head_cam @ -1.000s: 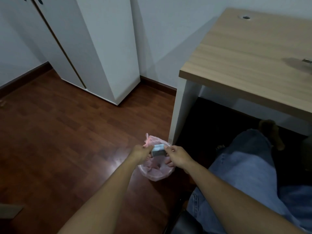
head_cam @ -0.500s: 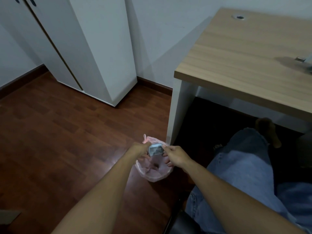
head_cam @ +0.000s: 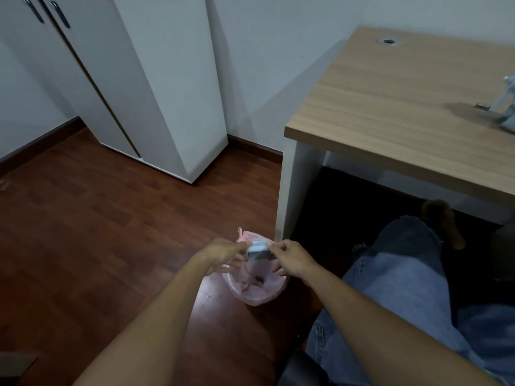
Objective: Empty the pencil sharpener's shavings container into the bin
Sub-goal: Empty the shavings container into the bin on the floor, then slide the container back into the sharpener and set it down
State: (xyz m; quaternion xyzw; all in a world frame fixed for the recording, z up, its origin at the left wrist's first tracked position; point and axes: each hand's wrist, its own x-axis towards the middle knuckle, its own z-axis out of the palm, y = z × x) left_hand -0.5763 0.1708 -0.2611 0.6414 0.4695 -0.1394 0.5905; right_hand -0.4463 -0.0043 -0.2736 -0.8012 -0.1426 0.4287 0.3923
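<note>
A small light-blue shavings container (head_cam: pixel 257 250) hangs over the bin (head_cam: pixel 257 288), a small round bin lined with a pink plastic bag on the floor beside the desk leg. My left hand (head_cam: pixel 223 254) pinches the container's left end. My right hand (head_cam: pixel 292 259) pinches its right end. The container's dark lower face points down toward the bin's opening. The pencil sharpener's body (head_cam: pixel 505 110) stands at the right edge of the wooden desk (head_cam: pixel 390 107), cut off by the frame.
A white desk leg (head_cam: pixel 289 190) stands just behind the bin. A white cabinet (head_cam: pixel 139 87) fills the back left corner. Dark wooden floor (head_cam: pixel 97 232) spreads to the left. My legs in blue jeans (head_cam: pixel 390 288) and a dark chair edge (head_cam: pixel 301 369) are at lower right.
The container stays over the bin between both hands and has tilted slightly. The camera view has shifted a little, showing more of the sharpener on the desk.
</note>
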